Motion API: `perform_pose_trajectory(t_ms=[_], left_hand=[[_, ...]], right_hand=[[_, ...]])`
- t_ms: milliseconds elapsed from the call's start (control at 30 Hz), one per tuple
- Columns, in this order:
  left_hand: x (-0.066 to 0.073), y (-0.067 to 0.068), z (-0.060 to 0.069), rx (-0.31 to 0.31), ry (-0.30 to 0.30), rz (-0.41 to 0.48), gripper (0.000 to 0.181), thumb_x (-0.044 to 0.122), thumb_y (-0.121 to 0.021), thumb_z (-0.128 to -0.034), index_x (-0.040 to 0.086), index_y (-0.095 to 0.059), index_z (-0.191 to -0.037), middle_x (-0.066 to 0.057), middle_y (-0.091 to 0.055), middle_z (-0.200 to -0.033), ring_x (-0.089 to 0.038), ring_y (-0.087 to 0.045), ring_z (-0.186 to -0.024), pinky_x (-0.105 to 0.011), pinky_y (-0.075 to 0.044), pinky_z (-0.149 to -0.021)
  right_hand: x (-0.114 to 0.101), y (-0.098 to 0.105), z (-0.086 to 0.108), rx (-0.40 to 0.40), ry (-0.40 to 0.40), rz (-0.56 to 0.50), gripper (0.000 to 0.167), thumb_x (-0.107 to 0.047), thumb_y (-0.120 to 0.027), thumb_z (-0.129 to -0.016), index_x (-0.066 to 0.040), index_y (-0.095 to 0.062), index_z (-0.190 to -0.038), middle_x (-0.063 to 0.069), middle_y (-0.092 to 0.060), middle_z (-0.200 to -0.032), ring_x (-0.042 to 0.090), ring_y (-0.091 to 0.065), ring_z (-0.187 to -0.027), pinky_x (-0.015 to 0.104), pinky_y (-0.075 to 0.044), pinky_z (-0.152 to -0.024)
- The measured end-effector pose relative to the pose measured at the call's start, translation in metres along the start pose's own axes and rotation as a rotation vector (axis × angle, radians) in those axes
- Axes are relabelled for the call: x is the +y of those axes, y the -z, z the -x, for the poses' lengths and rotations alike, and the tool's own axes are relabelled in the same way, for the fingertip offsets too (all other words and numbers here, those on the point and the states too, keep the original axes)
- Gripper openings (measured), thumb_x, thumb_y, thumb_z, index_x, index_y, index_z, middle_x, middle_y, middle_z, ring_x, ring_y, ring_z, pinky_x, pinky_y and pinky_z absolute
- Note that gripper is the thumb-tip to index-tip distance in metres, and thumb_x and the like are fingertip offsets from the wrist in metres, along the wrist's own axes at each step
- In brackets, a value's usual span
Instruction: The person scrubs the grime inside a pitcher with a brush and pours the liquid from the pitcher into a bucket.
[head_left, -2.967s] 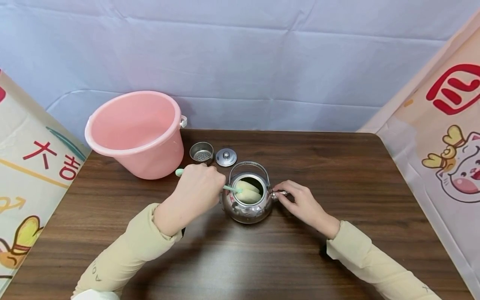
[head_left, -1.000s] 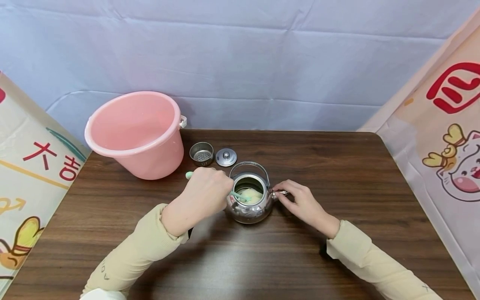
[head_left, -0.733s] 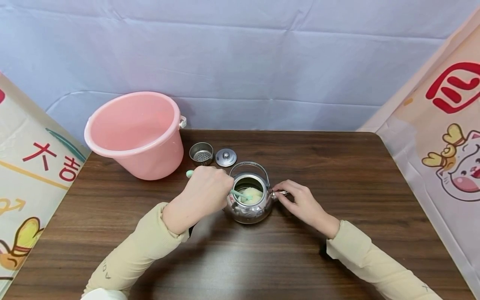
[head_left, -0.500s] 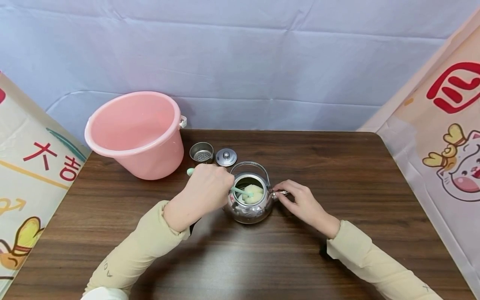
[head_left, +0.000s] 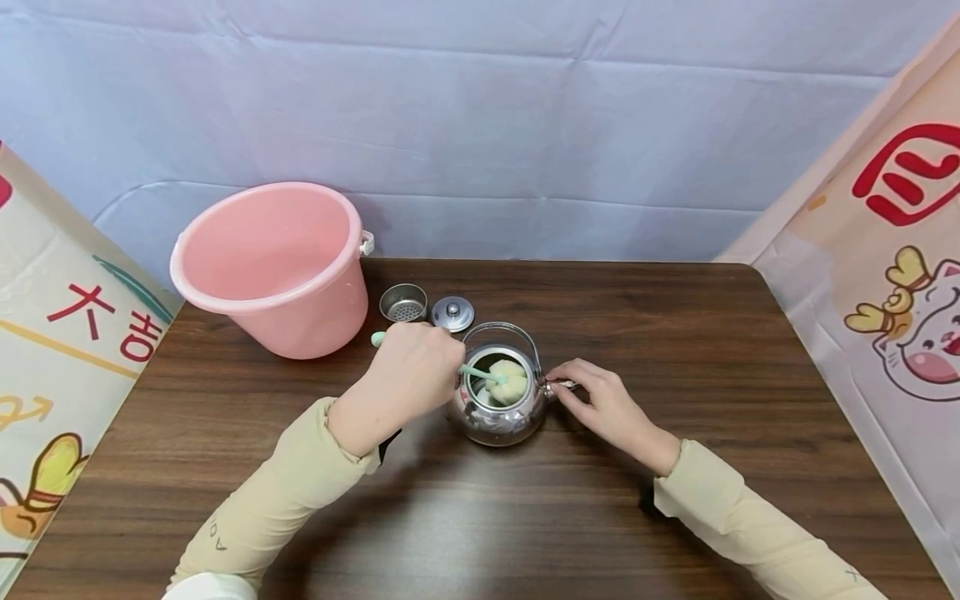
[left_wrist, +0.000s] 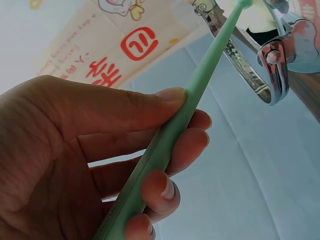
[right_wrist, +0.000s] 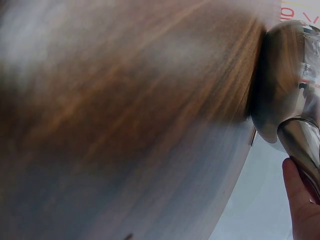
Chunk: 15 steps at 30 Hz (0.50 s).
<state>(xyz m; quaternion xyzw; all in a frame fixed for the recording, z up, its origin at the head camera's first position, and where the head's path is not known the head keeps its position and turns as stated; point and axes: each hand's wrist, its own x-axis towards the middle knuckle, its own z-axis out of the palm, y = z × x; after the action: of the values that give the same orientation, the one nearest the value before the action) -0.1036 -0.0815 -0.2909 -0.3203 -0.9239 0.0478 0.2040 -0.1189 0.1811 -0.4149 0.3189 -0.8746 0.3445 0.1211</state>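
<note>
A small shiny metal kettle (head_left: 495,427) stands uncovered on the table, its bail handle (left_wrist: 245,67) raised. My left hand (head_left: 408,367) grips the green handle of a sponge brush (left_wrist: 200,82), thumb on one side and fingers curled round the other. The pale yellow sponge head (head_left: 508,385) is inside the kettle's mouth; its lower part is hidden. On the kettle's right, my right hand (head_left: 600,404) pinches the spout (right_wrist: 299,140) between thumb and fingers. Only part of that hand shows at the edge of the right wrist view.
Behind the kettle lie its round lid (head_left: 453,315) and a perforated metal strainer (head_left: 402,307), close together. A big pink bucket (head_left: 307,321) stands at the table's back left. Cloth backdrops (head_left: 480,150) rise behind and beside the wooden table (head_left: 675,333).
Since three seconds ago the sponge head has gone deeper into the kettle, then risen a little, and the left hand has shifted right. The right hand and kettle stay nearly in place.
</note>
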Motion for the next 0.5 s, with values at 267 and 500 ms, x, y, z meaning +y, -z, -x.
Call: perform_pose_trajectory(t_ms=[267, 500], left_hand=[[-0.0034, 0.0012, 0.0005, -0.033, 0.038, 0.012, 0.022, 0.012, -0.068, -0.0590, 0.014, -0.051, -0.046, 0.000, -0.049, -0.047, -0.021, -0.050, -0.043, -0.038, -0.035, -0.034], [-0.0050, 0.0014, 0.0038, -0.016, 0.053, 0.004, 0.021, 0.012, -0.067, -0.0585, 0.013, -0.051, -0.046, -0.001, -0.050, -0.048, -0.022, -0.050, -0.043, -0.038, -0.034, -0.033]], right_hand=[[0.0005, -0.0002, -0.0002, 0.001, 0.001, 0.004, 0.014, -0.006, -0.063, -0.083, -0.013, -0.065, -0.095, -0.006, -0.062, -0.094, 0.008, -0.059, -0.085, 0.028, -0.049, -0.070], [0.0006, -0.0005, -0.0002, 0.012, 0.011, 0.008, 0.014, -0.005, -0.063, -0.082, -0.013, -0.065, -0.094, -0.006, -0.063, -0.093, 0.008, -0.059, -0.085, 0.027, -0.049, -0.069]])
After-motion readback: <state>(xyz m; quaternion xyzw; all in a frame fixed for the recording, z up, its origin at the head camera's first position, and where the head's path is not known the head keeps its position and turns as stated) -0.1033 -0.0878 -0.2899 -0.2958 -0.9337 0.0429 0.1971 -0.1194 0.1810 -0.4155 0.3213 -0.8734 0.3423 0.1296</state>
